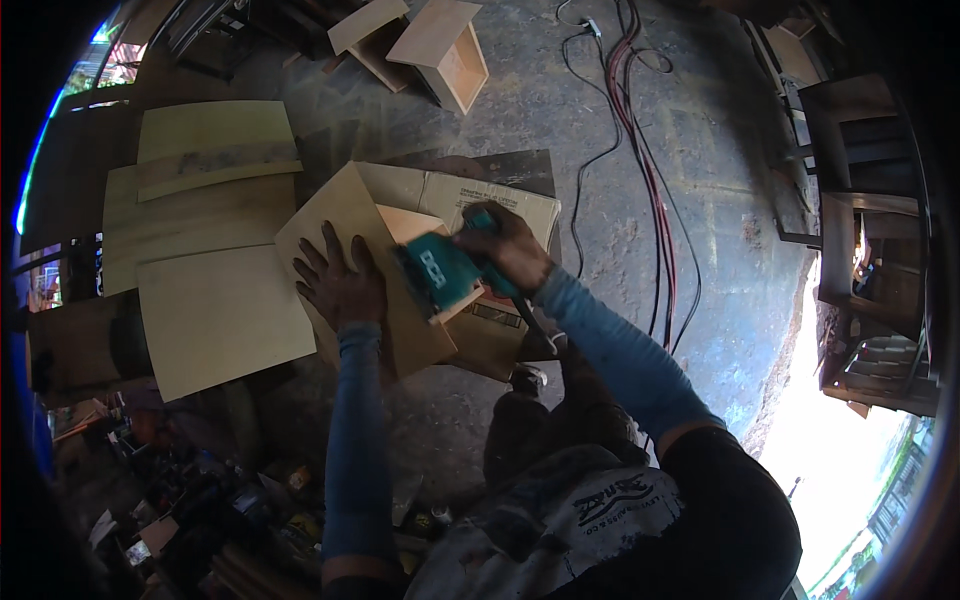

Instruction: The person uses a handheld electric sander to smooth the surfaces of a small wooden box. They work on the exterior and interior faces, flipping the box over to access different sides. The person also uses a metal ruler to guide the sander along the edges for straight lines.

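Note:
My right hand [510, 248] grips the handle of a teal electric sander [440, 272]. The sander is pressed against the edge side of a light wooden box [400, 335], and its underside is hidden. Fingers spread, my left hand [345, 282] lies flat on the box's broad plywood face, left of the sander. Beneath the box is a flattened or opened cardboard carton [515, 205], partly covered by it.
Light plywood panels [222, 310] lie overlapping to the left. Two open wooden boxes [445, 50] stand on the concrete floor at the far side. Red and black cables [640, 165] run along the floor to the right. Dark wooden furniture frames [870, 210] stand at the right edge.

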A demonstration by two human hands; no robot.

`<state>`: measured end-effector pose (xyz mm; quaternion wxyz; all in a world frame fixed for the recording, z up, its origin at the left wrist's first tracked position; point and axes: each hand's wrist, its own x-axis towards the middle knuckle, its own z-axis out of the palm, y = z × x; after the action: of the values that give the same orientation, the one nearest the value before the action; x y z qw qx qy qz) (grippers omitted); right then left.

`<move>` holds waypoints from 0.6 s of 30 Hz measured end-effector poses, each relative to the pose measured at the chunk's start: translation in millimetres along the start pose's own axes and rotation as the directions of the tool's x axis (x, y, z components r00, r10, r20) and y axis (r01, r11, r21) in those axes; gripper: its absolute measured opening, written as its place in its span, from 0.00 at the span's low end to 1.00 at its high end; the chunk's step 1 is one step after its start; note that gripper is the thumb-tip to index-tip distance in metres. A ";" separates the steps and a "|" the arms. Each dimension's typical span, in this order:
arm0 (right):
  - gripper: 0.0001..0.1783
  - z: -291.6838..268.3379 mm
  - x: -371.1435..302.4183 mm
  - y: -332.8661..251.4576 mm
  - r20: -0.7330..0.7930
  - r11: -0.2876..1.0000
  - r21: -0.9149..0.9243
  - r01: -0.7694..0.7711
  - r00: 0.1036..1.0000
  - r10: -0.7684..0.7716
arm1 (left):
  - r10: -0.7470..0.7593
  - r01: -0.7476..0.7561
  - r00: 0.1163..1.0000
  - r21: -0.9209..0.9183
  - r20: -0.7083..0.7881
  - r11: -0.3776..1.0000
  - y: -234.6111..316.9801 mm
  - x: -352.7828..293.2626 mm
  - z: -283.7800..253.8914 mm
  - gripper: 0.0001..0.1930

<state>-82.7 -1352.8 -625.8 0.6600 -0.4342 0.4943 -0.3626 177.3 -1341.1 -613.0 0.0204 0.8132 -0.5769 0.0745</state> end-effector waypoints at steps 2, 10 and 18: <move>0.38 4.3 62.0 -19.4 0.025 0.994 0.051 0.099 0.995 -0.101 | 0.033 -0.033 0.999 0.031 0.003 0.999 3.6 0.9 -1.5 0.34; 0.45 -9.1 168.0 -71.8 0.069 0.953 -0.279 0.117 0.992 -0.102 | 0.063 -0.063 0.998 0.017 0.021 0.998 23.7 12.3 1.1 0.34; 0.36 -25.1 -70.5 22.5 0.037 0.992 -0.071 0.106 0.994 -0.104 | -0.021 0.022 0.999 -0.027 0.031 0.999 25.6 8.2 -6.2 0.33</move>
<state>-123.4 -1286.1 -626.3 0.6320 -0.4892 0.4726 -0.3713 155.2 -1356.6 -607.1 0.0234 0.8199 -0.5695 0.0540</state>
